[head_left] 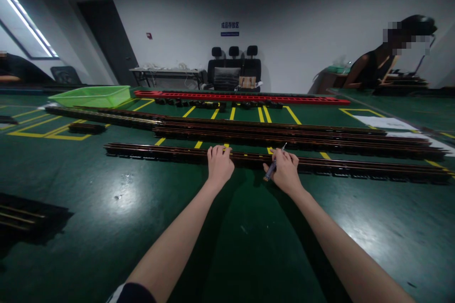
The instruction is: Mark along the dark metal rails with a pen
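My left hand [219, 163] rests on the nearest long dark rail [149, 151], its fingers curled over the rail's top edge. My right hand [284, 169] sits on the same rail a little to the right and grips a small syringe-like tool [271, 169], tip pointing up toward the rail. The rail lies across the green table [106, 208] from left to right.
Several more dark rails [284, 132] lie parallel behind. A long red rail [241, 98] and small black parts [213, 103] sit farther back. A green tray [93, 96] stands at back left. A person [377, 66] leans at the right. Black seats [233, 73] stand by the wall.
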`<state>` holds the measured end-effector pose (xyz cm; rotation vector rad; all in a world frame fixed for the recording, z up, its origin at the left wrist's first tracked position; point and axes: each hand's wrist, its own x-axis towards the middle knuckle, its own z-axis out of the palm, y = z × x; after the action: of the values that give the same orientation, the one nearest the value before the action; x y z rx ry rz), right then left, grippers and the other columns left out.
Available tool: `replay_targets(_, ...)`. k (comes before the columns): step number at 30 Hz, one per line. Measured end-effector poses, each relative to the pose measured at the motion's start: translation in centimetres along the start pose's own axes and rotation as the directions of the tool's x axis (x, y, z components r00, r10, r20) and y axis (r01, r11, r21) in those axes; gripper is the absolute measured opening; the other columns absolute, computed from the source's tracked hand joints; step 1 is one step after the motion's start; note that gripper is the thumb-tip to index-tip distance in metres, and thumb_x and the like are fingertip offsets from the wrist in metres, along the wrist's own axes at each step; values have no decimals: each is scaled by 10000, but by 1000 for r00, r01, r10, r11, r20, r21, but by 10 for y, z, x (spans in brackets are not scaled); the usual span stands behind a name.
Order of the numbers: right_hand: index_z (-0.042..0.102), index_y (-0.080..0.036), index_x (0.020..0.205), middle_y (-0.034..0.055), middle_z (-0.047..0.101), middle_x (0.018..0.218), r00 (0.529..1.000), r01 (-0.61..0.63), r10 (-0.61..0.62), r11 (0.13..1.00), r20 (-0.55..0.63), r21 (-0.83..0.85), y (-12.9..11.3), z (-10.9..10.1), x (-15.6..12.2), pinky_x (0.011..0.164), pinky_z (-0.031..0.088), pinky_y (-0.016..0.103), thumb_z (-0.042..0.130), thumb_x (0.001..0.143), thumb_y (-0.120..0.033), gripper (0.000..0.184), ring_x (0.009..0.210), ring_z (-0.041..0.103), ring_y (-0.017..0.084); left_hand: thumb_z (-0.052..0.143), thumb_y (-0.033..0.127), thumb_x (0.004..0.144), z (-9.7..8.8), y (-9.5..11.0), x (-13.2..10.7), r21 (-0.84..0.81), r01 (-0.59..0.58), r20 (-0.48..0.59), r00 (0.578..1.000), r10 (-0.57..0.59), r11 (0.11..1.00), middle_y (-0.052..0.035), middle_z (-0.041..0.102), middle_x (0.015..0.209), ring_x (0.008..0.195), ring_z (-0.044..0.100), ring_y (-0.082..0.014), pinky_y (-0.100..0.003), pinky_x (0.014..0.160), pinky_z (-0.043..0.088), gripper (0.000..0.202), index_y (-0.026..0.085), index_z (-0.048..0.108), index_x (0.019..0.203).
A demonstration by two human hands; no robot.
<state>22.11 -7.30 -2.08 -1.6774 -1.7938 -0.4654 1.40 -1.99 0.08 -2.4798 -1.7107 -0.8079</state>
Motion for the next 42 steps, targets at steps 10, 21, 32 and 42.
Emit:
replay_targets(10, 365, -211, 841, 98, 624, 903, 995, -98, 98, 995, -18, -6, -2, -4, 1, 917, 274, 427, 456, 664, -114, 221, 943, 517, 272, 366, 75, 815, -1, 0, -1, 1, -1, -15, 1000, 2, 1000, -117, 568, 1264, 1291, 429, -238, -487, 1170, 187, 445, 136, 617, 1177)
replay_targets(21, 389, -203, 872, 108, 634, 957, 1000, 20, -21, 1000, 13, 16, -1, -3, 0, 911, 282, 399, 489, 786, -271, 149, 942, 537, 259, 391, 153, 859, -1, 1, 0, 8, 15, 2, 1000, -15, 1000, -116, 581, 1251, 1293, 422, -259, -491, 1174, 166, 390, 124, 623, 1171)
replay_targets(32, 426, -189, 877, 138, 631, 866, 974, -218, 209, 969, -93, -113, 6, 2, 5, 841, 283, 423, 425, 879, -427, 238, 931, 506, 300, 574, 262, 825, 5, -3, 1, -41, 252, -133, 958, -255, 967, -234, 219, 1509, 1405, 152, -419, -630, 1085, 209, 564, 127, 423, 1351)
replay_targets(42, 432, -168, 917, 160, 611, 900, 958, -288, 282, 934, -56, -212, 15, 5, 19, 831, 316, 426, 479, 874, -396, 237, 932, 519, 310, 665, 299, 760, 6, -21, 17, -366, 447, -92, 855, -510, 816, -264, 88, 1536, 1414, 78, -387, -525, 1097, 285, 831, 152, 231, 1453)
